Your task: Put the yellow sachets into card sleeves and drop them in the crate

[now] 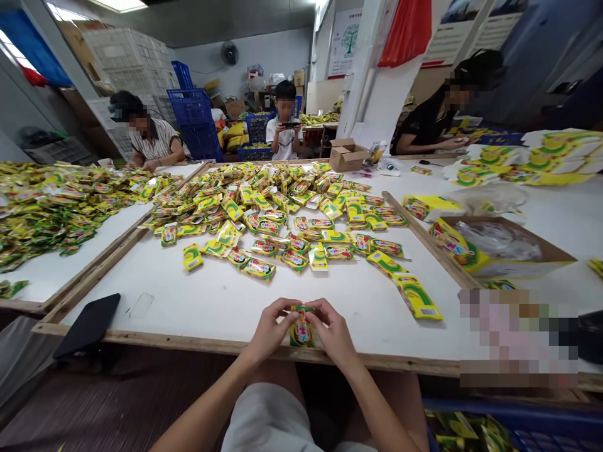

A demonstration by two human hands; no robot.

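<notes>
Both hands meet at the near edge of the white table (226,301). My left hand (271,329) and my right hand (332,333) pinch the top of a small green and yellow snack packet (301,329), held upright between them. Their fingers are closed on its upper corners. A wide heap of the same packets (277,207) lies spread over the middle and far part of the table, beyond my hands.
A black phone (87,323) rests at the near left corner. An open cardboard box (499,251) with clear bags stands right. A second heap of packets (51,207) covers the left table. Three people sit at the far side. A blue crate (518,430) stands at lower right.
</notes>
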